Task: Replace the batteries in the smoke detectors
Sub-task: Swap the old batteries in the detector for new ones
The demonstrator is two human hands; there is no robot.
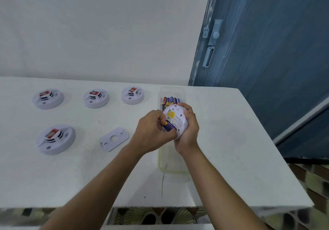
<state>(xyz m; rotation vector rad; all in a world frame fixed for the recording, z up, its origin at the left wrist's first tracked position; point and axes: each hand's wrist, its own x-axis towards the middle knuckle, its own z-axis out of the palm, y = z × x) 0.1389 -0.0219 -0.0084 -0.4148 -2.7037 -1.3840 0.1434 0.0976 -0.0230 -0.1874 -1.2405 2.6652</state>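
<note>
My right hand [188,130] grips a white round smoke detector [176,118] with its back facing me, held above the tray. A yellow label shows on its back. My left hand [153,131] pinches a blue and yellow battery [168,125] at the detector's open compartment. Several spare batteries [170,100] lie at the far end of a clear plastic tray [162,164]. The detector's white mounting plate [114,139] lies flat on the table to the left of my hands.
Several other smoke detectors sit face up on the white table [231,140]: three in a back row [96,98] and one nearer at the left [56,139]. A blue door [267,51] stands at the right. The table's front edge is close to me.
</note>
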